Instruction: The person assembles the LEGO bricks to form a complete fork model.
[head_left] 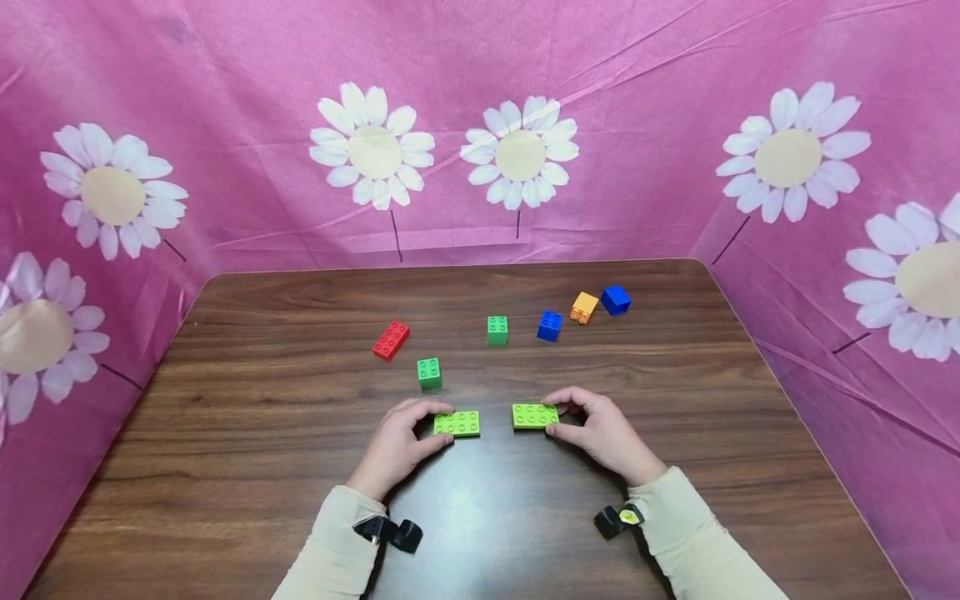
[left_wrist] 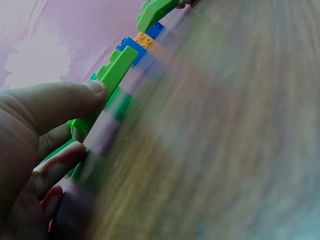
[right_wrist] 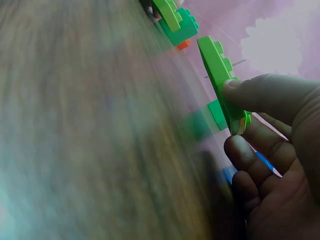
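Note:
Near the middle of the table, my left hand (head_left: 397, 442) pinches the left end of a lime green brick (head_left: 467, 423) between thumb and fingers. Across a small gap, my right hand (head_left: 606, 433) pinches the right end of a second lime green brick (head_left: 527, 416). Both bricks are flat, two studs wide, with studs facing up. In the left wrist view, the thumb presses the side of the left lime green brick (left_wrist: 120, 67). The right wrist view shows the thumb on the side of the right lime green brick (right_wrist: 215, 62). Their gripped ends are partly hidden by fingers.
Beyond the hands lie a red brick (head_left: 392, 341), a nearer green brick (head_left: 429, 374), a farther green brick (head_left: 497, 330), a blue brick (head_left: 549, 326), an orange brick (head_left: 583, 307) and another blue brick (head_left: 616, 300). A pink flowered cloth (head_left: 450, 50) surrounds the brown table (head_left: 225, 467).

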